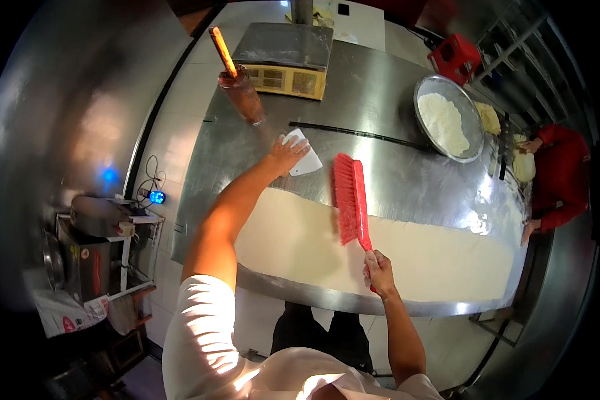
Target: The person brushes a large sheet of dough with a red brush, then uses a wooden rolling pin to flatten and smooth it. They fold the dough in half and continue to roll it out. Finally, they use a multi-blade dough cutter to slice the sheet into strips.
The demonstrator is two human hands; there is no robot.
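My left hand [285, 152] grips a white flat scraper [307, 163] on the steel worktop [380, 180], beyond the upper edge of a long pale dough sheet [293, 247]. My right hand [379, 272] is closed round the handle of a red long-bristled brush [350, 200], which is held over the dough with its head pointing away from me. The sheet spreads across the near part of the worktop, almost to its front edge.
A scale [281, 53], a dark container [240, 97] with an orange-handled tool, a bar [353, 132] and a flour bowl [443, 120] stand behind. A co-worker in red [557, 173] handles dough at right. A cluttered rack [100, 247] is left, a red stool [457, 57] back right.
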